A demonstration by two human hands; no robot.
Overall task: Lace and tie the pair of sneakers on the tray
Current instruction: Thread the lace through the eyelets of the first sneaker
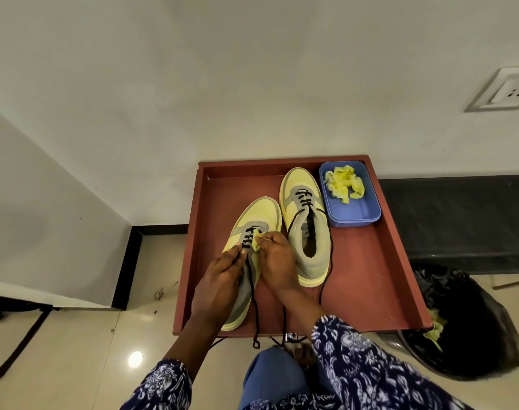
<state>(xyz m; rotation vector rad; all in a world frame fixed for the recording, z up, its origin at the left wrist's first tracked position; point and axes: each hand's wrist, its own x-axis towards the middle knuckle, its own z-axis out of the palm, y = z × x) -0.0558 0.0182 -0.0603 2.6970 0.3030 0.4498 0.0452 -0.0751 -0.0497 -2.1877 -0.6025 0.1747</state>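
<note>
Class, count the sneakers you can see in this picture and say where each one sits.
2. One sneaker lies on the left of the red tray, under both hands; the other sneaker stands to its right, beside the blue container. None seem hidden.

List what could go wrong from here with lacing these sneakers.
1. The lace ends of the near sneaker trail off the tray onto the floor; they could snag or get stepped on.
2. Yellow paper sits at the eyelets under the right hand; it may get caught in the lacing.
3. The far sneaker is only laced partway, its ends loose, so they could slip back out.
</note>
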